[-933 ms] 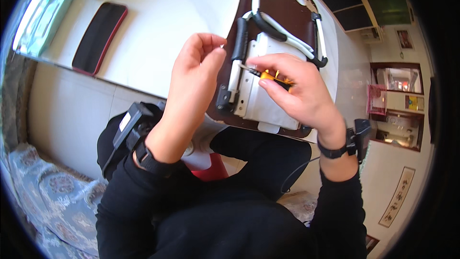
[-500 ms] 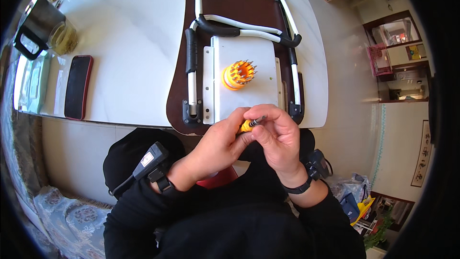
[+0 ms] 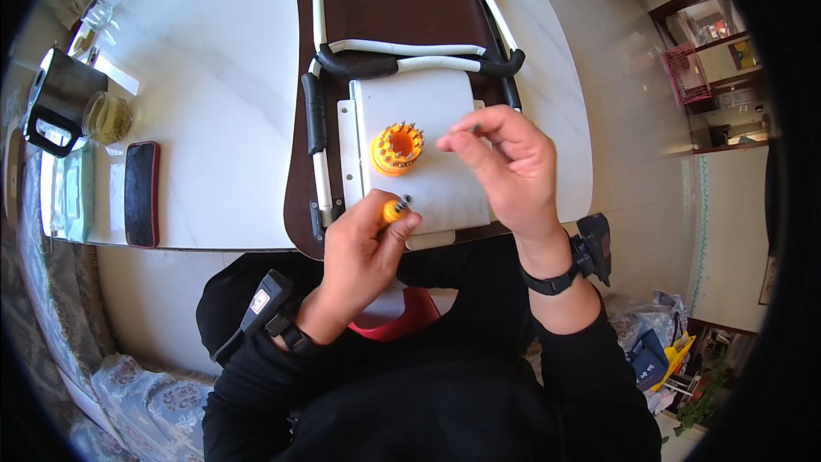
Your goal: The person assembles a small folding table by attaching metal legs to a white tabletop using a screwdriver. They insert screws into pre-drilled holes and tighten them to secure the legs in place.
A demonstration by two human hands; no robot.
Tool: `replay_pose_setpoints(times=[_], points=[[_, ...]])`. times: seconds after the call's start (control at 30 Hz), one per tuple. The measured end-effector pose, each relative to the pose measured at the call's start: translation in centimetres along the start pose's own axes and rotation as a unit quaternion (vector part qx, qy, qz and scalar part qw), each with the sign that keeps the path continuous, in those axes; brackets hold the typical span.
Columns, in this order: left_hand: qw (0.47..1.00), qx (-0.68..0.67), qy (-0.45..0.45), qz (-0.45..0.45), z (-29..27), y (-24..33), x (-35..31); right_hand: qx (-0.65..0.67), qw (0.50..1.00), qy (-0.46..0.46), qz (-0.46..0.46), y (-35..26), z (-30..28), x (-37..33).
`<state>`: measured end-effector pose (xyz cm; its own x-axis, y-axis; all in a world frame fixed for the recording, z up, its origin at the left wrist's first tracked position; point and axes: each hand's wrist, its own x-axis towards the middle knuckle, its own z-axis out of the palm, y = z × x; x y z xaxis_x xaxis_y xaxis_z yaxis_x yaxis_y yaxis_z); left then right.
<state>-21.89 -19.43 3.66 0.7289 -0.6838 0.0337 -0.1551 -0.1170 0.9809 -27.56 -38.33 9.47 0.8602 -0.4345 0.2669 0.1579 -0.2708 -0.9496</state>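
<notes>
While the left hand (image 3: 362, 244) grips a yellow screwdriver (image 3: 394, 211) this side of the orange bit holder (image 3: 392, 161), the right hand (image 3: 516, 162) pinches to its right, contents impossible to tell!

Phone (image 3: 143, 195), jar (image 3: 109, 118), perhaps a crate (image 3: 685, 74).

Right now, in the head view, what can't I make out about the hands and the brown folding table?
Head view, all three:
Screwdriver's yellow handle: mostly hidden by the left hand.
Right hand: too blurred and small at the fingertips to tell whether they pinch anything.
Brown folding table: far end cut off by the upper picture edge.
</notes>
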Motion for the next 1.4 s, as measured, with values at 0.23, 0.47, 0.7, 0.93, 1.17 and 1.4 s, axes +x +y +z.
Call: replay_pose_setpoints(times=[0.23, 0.47, 0.7, 0.93, 1.17, 1.4], points=[[0.977, -0.156, 0.119, -0.082, -0.1, -0.5, 2.0, -0.048, 0.998, -0.03, -0.035, 0.6, 1.7, 3.3], [0.977, -0.159, 0.087, -0.111, 0.1, -0.9, 3.5, -0.143, 0.984, -0.099, -0.044, 2.5, 1.9, 3.4], [0.972, -0.185, 0.087, -0.119, 0.4, -1.1, 3.8, -0.077, 0.994, -0.078, 0.012, 3.2, 2.6, 3.1], [0.973, -0.173, 0.094, -0.117, 0.5, -1.0, 3.8, -0.103, 0.99, -0.092, 0.019, 2.7, 2.3, 3.4], [0.98, -0.148, 0.089, -0.098, 0.6, -1.6, 3.8, -0.18, 0.975, -0.126, 0.02, 1.3, 2.2, 3.8], [0.977, -0.157, 0.104, -0.099, 0.8, -1.3, 3.9, -0.207, 0.965, -0.156, 0.026, 0.7, 1.7, 4.4]])
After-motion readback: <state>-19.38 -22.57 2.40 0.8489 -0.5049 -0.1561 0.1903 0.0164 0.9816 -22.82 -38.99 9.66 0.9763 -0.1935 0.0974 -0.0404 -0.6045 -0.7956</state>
